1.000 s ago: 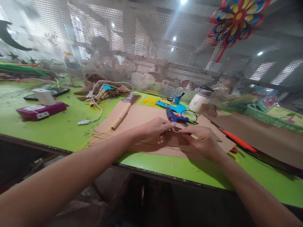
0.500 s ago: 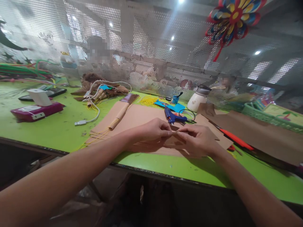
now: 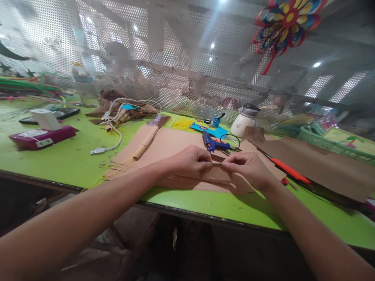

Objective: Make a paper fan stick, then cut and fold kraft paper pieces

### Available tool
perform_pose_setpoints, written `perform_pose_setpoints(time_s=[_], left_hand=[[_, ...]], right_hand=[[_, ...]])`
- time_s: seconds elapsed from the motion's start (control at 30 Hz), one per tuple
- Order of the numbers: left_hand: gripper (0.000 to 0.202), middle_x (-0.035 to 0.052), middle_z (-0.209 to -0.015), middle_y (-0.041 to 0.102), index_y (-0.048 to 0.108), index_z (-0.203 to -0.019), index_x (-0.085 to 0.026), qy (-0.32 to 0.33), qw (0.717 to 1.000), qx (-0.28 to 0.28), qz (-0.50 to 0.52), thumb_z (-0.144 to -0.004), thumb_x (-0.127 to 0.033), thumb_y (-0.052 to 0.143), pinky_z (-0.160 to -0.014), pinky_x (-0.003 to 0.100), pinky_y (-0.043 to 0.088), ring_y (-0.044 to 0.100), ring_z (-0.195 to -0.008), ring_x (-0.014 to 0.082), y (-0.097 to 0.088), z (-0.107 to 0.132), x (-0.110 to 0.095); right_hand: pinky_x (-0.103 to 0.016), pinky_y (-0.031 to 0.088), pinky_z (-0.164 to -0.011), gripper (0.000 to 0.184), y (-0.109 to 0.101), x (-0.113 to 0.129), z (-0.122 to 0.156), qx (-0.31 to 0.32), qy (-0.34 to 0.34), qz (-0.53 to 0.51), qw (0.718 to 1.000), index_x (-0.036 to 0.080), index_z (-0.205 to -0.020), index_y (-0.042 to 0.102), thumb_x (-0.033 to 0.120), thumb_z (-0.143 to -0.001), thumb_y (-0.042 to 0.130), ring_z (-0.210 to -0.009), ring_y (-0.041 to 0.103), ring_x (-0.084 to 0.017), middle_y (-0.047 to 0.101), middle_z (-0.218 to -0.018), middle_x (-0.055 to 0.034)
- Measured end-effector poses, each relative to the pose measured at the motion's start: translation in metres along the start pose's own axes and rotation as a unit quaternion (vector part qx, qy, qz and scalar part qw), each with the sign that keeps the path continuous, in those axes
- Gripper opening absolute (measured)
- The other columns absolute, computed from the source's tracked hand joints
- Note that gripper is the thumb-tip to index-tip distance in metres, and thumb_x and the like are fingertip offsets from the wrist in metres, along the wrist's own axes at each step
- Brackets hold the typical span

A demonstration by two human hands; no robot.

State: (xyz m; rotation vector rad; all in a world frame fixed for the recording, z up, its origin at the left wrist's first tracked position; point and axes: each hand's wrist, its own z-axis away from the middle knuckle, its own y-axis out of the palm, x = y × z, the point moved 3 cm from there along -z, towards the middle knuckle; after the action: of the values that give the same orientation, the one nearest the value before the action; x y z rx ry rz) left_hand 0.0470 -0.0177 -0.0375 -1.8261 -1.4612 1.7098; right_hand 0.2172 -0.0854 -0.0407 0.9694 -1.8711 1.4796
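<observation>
My left hand [image 3: 195, 160] and my right hand [image 3: 244, 166] pinch the upper edge of a piece of brown paper [image 3: 217, 174], thumbs against fingertips, with a small gap between the hands. It is held low over a stack of light brown paper sheets [image 3: 172, 142]. Just behind the fingertips shows a dark brown ridged strip [image 3: 218, 157], partly covered. A blue glue gun [image 3: 215, 144] lies beyond my hands on the stack. To the left, a rolled paper piece with yellow strings [image 3: 145, 144] rests on the sheets.
On the left are a purple power strip [image 3: 43, 137] with a white charger and a white USB cable [image 3: 113, 147]. Behind stand a white jug [image 3: 244, 120] and blue paper [image 3: 209, 129]. Orange-handled scissors [image 3: 290, 170], large brown paper [image 3: 319, 166] and a green basket [image 3: 334, 146] are on the right.
My right hand has shifted slightly right along the paper's edge, away from my left, and more of the brown paper shows between them. The left hand stays nearly in place.
</observation>
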Motion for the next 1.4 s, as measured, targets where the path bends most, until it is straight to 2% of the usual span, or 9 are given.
perform_pose_setpoints(time_s=[0.2, 0.33, 0.5, 0.63, 0.77, 1.1, 1.2, 1.27, 1.4], left_hand=[[0.025, 0.0014, -0.075, 0.065, 0.067, -0.084, -0.014, -0.002, 1.000, -0.011, -0.009, -0.080, -0.022, 0.044, -0.056, 0.020, 0.035, 0.052, -0.064, 0.0105, 0.005, 0.000, -0.004], [0.023, 0.0012, -0.072, 0.064, 0.066, -0.083, -0.013, 0.016, 0.999, -0.012, -0.027, -0.081, -0.021, 0.045, -0.053, 0.020, 0.032, 0.051, -0.062, 0.0105, 0.007, -0.003, -0.003], [0.023, -0.0004, -0.065, 0.059, 0.065, -0.082, -0.013, 0.040, 0.998, -0.035, -0.038, -0.084, -0.024, 0.045, -0.052, 0.020, 0.031, 0.046, -0.057, 0.0091, 0.007, -0.004, -0.002], [0.024, -0.0002, -0.066, 0.060, 0.064, -0.086, -0.013, 0.036, 0.999, -0.025, -0.004, -0.087, -0.029, 0.045, -0.054, 0.019, 0.033, 0.047, -0.058, 0.0089, 0.004, -0.004, -0.002], [0.024, -0.0015, -0.058, 0.057, 0.062, -0.076, -0.013, -0.012, 1.000, -0.002, 0.013, -0.085, -0.031, 0.049, -0.052, 0.018, 0.033, 0.046, -0.054, 0.0083, -0.001, -0.003, 0.003], [0.020, -0.0027, -0.057, 0.054, 0.059, -0.066, -0.014, -0.039, 0.998, 0.055, -0.015, -0.081, -0.023, 0.049, -0.053, 0.020, 0.032, 0.045, -0.054, 0.0084, -0.011, -0.003, 0.015], [0.017, -0.0025, -0.060, 0.056, 0.060, -0.074, -0.013, -0.062, 0.995, 0.061, 0.053, -0.083, -0.024, 0.050, -0.056, 0.020, 0.034, 0.048, -0.057, 0.0088, -0.014, -0.001, 0.017], [0.017, -0.0026, -0.061, 0.055, 0.059, -0.077, -0.012, -0.066, 0.986, 0.062, 0.139, -0.083, -0.026, 0.052, -0.058, 0.020, 0.036, 0.048, -0.058, 0.0087, -0.015, 0.000, 0.015], [0.020, -0.0025, -0.067, 0.056, 0.058, -0.081, -0.012, -0.053, 0.935, 0.088, 0.340, -0.080, -0.032, 0.061, -0.060, 0.020, 0.038, 0.048, -0.060, 0.0075, -0.008, 0.002, 0.005]], right_hand=[[-0.026, 0.041, -0.052, 0.018, 0.006, -0.001, -0.001, -0.009, -0.034, 0.016, 0.999, 0.015, -0.068, 0.066, 0.032, -0.074, 0.063, -0.056, 0.053, -0.014, 0.061, -0.060, -0.0024], [-0.026, 0.041, -0.054, 0.017, 0.009, 0.001, -0.001, -0.025, -0.073, 0.060, 0.995, 0.015, -0.072, 0.068, 0.031, -0.076, 0.062, -0.061, 0.054, -0.014, 0.063, -0.066, -0.0036], [-0.027, 0.042, -0.058, 0.021, 0.006, -0.001, -0.001, -0.006, -0.035, -0.041, 0.999, 0.015, -0.068, 0.065, 0.036, -0.074, 0.066, -0.060, 0.054, -0.014, 0.061, -0.063, -0.0019], [-0.028, 0.042, -0.063, 0.020, 0.002, -0.007, -0.003, -0.023, -0.029, -0.092, 0.995, 0.016, -0.065, 0.065, 0.035, -0.072, 0.069, -0.063, 0.054, -0.014, 0.060, -0.063, -0.0009], [-0.028, 0.040, -0.061, 0.024, 0.000, -0.013, -0.003, -0.030, -0.013, -0.103, 0.994, 0.016, -0.061, 0.065, 0.036, -0.072, 0.070, -0.059, 0.051, -0.012, 0.060, -0.060, -0.0012], [-0.026, 0.034, -0.053, 0.029, -0.001, -0.027, -0.008, -0.005, 0.028, -0.090, 0.996, 0.014, -0.070, 0.068, 0.042, -0.074, 0.067, -0.055, 0.045, -0.011, 0.056, -0.058, -0.0006], [-0.025, 0.037, -0.054, 0.024, -0.004, -0.028, -0.009, -0.016, 0.019, -0.160, 0.987, 0.016, -0.073, 0.070, 0.040, -0.076, 0.066, -0.056, 0.047, -0.011, 0.056, -0.059, -0.0005], [-0.025, 0.042, -0.059, 0.022, -0.007, -0.025, -0.007, -0.011, 0.007, -0.242, 0.970, 0.019, -0.084, 0.071, 0.039, -0.080, 0.063, -0.062, 0.052, -0.011, 0.060, -0.069, -0.0018], [-0.030, 0.048, -0.071, 0.037, -0.004, -0.010, -0.001, 0.077, -0.017, -0.297, 0.952, 0.025, -0.112, 0.063, 0.035, -0.076, 0.068, -0.082, 0.061, -0.017, 0.066, -0.095, -0.0056]])
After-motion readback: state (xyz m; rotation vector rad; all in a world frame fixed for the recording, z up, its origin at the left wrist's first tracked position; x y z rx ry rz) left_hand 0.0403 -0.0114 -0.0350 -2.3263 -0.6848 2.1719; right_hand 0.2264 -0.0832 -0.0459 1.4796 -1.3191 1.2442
